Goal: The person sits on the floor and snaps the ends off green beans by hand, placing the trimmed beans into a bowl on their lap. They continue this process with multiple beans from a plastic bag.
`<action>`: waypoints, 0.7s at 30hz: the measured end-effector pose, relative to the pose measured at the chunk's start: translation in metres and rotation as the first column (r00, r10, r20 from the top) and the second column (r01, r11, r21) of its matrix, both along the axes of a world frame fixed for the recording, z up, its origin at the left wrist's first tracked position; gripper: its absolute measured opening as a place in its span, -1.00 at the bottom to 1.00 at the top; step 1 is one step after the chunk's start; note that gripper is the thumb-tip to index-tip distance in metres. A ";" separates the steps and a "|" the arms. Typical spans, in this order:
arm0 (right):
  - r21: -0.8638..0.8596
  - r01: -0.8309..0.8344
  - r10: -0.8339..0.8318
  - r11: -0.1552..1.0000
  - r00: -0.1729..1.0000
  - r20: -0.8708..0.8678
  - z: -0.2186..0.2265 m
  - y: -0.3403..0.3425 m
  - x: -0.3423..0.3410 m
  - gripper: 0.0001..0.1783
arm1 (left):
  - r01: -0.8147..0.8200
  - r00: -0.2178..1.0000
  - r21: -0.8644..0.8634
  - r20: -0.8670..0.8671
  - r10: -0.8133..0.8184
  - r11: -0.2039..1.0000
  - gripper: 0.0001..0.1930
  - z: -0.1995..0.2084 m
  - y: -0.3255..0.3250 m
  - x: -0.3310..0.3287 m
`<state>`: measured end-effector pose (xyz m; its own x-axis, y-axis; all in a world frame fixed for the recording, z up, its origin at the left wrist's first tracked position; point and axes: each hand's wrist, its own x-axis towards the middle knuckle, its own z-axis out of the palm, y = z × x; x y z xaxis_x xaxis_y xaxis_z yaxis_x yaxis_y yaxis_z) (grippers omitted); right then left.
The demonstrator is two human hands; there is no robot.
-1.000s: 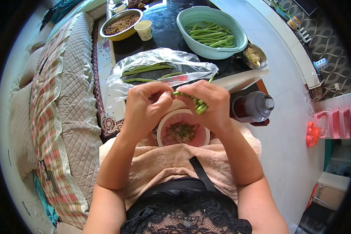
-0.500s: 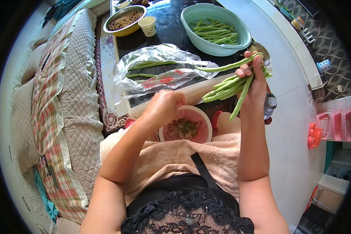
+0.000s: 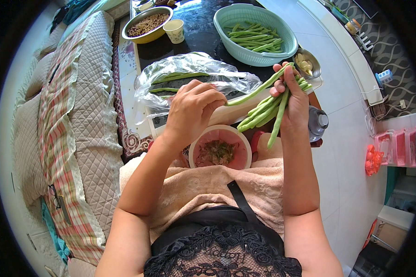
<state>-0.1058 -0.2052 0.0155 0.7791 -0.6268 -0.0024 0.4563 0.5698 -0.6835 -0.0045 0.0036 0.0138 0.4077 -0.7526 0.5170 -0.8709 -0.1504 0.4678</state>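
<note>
A bunch of green beans [image 3: 266, 111] is gripped in my right hand [image 3: 295, 99], its long pods hanging down to the left. From the same hand one separate green bean [image 3: 256, 91] slants down leftward, and my left hand [image 3: 194, 107] pinches its lower end. Below my hands, between my knees, a pink bowl [image 3: 243, 157] with a pale rim holds bean scraps. Beyond my left hand, a clear plastic bag [image 3: 235, 79] lies on the table with more green beans [image 3: 182, 75] in it.
On the dark table [image 3: 198, 32] stand a turquoise basket [image 3: 259, 57] of green beans, a paper cup [image 3: 174, 31] and a bowl of brown grains [image 3: 148, 25]. A metal bowl [image 3: 315, 64] with pale pieces sits right. A grey-capped bottle [image 3: 318, 122] is beside my right wrist.
My left hand has risen from above the pink bowl to the separate bean's end and taken hold of it. My right hand has shifted slightly left, uncovering the metal bowl.
</note>
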 end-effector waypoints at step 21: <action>0.250 -0.137 0.126 0.959 0.990 0.059 -0.009 -0.004 -0.001 -0.76 | -0.118 0.972 -0.122 0.189 0.140 0.986 -0.82 0.001 -0.006 -0.002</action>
<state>-0.1071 -0.2096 0.0065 0.8575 -0.5019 -0.1127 0.3910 0.7783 -0.4913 -0.0070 -0.0024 0.0143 0.3797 -0.6351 0.6726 -0.9240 -0.2248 0.3094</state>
